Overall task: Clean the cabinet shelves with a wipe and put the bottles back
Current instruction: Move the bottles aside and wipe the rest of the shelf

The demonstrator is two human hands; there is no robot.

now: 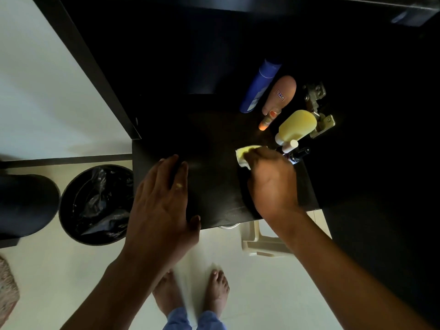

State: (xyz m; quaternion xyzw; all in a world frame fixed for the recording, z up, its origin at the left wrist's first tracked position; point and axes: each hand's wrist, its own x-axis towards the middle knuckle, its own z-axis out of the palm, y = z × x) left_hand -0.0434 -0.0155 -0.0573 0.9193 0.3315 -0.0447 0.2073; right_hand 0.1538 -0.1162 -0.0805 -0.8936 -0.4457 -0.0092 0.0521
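Note:
A dark cabinet shelf (214,144) fills the middle of the view. My right hand (271,179) presses a yellow wipe (245,154) onto the shelf near its right side, fingers curled over it. My left hand (162,201) rests flat on the shelf's front left part, thumb over the front edge. Behind the wipe stand a blue bottle (258,88), a peach bottle (281,94), a small orange bottle (266,122), a yellow bottle (296,126), a small white-capped bottle (289,146) and a small dark bottle (298,155).
A metal hinge (317,108) is fixed on the cabinet's right wall. On the floor at left stands a bin with a black liner (97,203). A beige plastic stool (262,241) sits under the shelf. My bare feet (190,291) are on the pale floor.

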